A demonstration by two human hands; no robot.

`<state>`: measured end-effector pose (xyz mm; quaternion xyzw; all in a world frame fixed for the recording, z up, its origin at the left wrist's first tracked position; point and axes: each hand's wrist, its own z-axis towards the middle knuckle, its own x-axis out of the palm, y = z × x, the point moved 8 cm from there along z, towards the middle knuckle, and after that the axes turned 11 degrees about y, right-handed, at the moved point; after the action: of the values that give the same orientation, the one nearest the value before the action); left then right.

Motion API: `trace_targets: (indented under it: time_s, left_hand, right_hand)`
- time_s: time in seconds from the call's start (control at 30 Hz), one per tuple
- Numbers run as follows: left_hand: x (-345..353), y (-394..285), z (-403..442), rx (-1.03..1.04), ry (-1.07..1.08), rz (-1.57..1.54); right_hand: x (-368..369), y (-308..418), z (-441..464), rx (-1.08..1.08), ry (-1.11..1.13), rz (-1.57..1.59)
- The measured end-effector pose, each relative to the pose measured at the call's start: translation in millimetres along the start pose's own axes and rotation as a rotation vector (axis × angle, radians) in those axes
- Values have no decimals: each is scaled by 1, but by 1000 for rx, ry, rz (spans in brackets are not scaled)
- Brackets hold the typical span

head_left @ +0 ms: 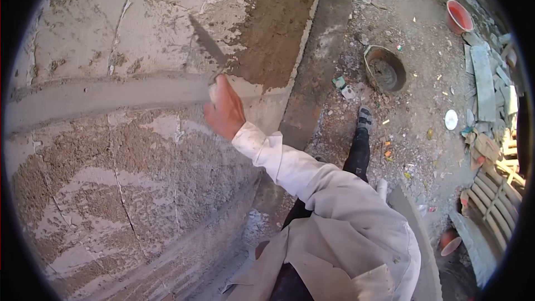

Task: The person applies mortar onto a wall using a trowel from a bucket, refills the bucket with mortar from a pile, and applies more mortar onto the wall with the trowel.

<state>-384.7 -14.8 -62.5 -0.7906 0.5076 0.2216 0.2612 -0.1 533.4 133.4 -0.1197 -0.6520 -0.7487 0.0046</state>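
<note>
My right hand (227, 110) is closed around the handle of a trowel (208, 41), its thin blade seen nearly edge-on and a little blurred. The blade is close to the wall (161, 39), just left of a patch of dark, wet mortar (274, 28); whether it touches cannot be told. A smooth raised band (106, 96) runs across the wall by the hand. Rough, partly coated plaster (83, 200) covers the wall on the band's other side. My left hand cannot be made out.
A bucket (384, 69) with grey mortar inside stands on the rubble-strewn ground, near my foot (364, 117). A red tub (459, 17) is at upper right. Boards (482, 83) and a bundle of poles (490, 206) lie along the right side. A ledge (317, 56) borders the wall.
</note>
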Motion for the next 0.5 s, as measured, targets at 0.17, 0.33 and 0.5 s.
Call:
trace_targets:
  time_s: [0.17, 0.33, 0.5]
  left_hand:
    - [8, -64, 38, 253, 128, 331]
    - [-3, -146, 92, -50, 110, -239]
    - [-2, -307, 114, -344, 239, -633]
  right_hand:
    - [-19, 10, -38, 114, 174, 89]
    - [-219, -225, -75, 702, 87, -510]
    - [-513, -391, -119, 985, 55, -1108]
